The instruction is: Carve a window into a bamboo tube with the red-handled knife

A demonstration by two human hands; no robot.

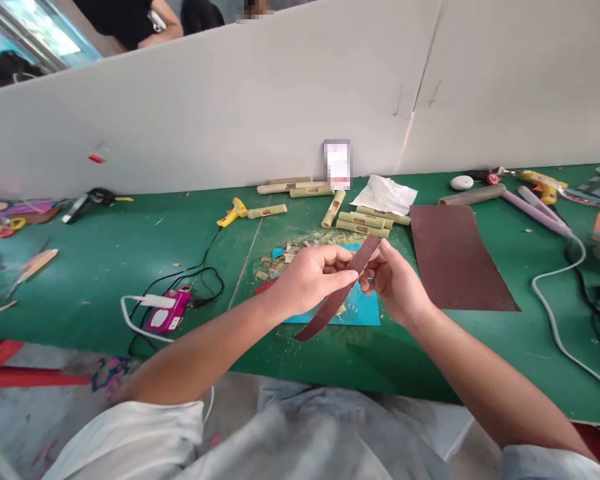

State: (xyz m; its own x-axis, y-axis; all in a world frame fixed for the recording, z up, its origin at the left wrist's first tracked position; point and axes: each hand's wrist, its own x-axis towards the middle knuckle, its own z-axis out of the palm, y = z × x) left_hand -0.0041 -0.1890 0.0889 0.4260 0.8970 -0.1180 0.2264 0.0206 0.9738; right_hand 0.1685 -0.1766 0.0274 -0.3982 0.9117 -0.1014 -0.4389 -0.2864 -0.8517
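A narrow, dark reddish-brown strip of sandpaper [325, 312] is pinched between both hands, its long end curling down to the left. My left hand [313, 277] grips it near the middle, thumb on top. Close to its upper end, my right hand [393, 280] holds it with thumb and curled fingertips; some of those fingers are partly hidden. Below the hands lies a blue sheet [365, 310] with scattered shavings [287, 257]. A larger sandpaper sheet [460, 260] of the same colour lies flat to the right of my right hand.
Several cut bamboo tubes [364, 223] lie beyond the hands, near a crumpled white tissue [385, 195]. A yellow glue gun [233, 212] and a magenta power strip [170, 310] with cables are to the left. A lilac tool [540, 210] trails a white cord at right. A partition [205, 120] stands behind.
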